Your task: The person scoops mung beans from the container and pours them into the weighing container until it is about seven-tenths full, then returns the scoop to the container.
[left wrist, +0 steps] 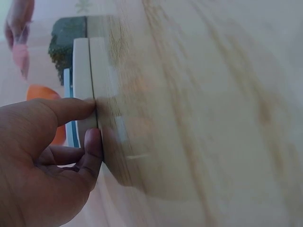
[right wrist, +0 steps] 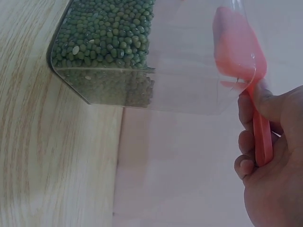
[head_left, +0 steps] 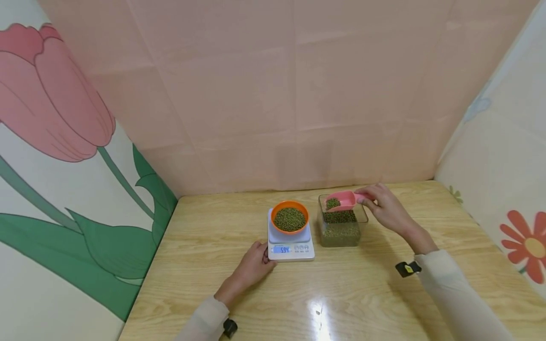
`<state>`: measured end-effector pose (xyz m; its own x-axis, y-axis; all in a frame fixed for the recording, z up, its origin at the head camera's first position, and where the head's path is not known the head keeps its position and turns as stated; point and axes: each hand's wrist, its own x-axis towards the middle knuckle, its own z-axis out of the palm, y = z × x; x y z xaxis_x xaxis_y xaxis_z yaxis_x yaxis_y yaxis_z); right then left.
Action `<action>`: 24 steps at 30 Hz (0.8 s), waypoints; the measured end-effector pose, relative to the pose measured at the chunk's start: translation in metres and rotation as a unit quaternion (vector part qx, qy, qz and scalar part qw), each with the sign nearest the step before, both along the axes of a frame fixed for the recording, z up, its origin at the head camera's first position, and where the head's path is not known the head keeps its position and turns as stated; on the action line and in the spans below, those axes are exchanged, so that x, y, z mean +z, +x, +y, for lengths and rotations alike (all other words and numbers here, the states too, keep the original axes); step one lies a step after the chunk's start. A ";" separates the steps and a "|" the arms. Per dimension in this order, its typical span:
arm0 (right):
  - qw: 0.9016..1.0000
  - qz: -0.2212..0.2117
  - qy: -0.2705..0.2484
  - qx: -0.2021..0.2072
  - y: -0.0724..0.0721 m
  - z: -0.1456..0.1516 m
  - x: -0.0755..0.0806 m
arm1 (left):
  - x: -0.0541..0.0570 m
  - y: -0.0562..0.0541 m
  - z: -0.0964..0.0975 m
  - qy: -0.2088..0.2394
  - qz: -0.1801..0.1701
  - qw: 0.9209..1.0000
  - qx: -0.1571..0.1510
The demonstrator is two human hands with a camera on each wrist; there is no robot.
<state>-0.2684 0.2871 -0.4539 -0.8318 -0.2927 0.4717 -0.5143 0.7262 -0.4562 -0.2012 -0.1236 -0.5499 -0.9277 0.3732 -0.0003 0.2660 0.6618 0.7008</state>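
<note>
My right hand (head_left: 386, 208) grips the handle of a pink scoop (head_left: 349, 200), which bears some green mung beans. The scoop is over the rim of a clear plastic container (head_left: 341, 241), partly filled with mung beans (right wrist: 106, 35). At the left front corner of a white kitchen scale (head_left: 292, 255), my left hand (head_left: 253, 265) holds the edge, thumb along the front and fingers curled at the side. An orange bowl (head_left: 290, 204) of mung beans stands on the scale's platform. Lit digits on the display (head_left: 282, 249) look like 594.
The wood-grain table (head_left: 213, 222) has the container just right of the scale. A pinkish covering (head_left: 239, 118) rises behind the table's back edge. Panels with a printed tulip (head_left: 64, 94) and a red flower (head_left: 531, 246) stand at the left and right sides.
</note>
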 end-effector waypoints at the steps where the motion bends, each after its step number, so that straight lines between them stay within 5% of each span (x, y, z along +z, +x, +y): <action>1: 1.000 0.000 -0.002 0.000 0.000 0.000 0.001 | 0.000 0.000 0.000 0.001 0.001 1.000 0.000; 24: 1.000 -0.016 -0.007 0.015 -0.005 -0.021 0.016 | -0.001 0.000 -0.001 0.006 0.003 1.000 -0.003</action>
<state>-0.2731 0.2657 -0.4382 -0.8372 -0.3118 0.4493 -0.5211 0.7041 -0.4824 -0.2012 -0.1241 -0.5504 -0.9253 0.3791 0.0101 0.2745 0.6512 0.7076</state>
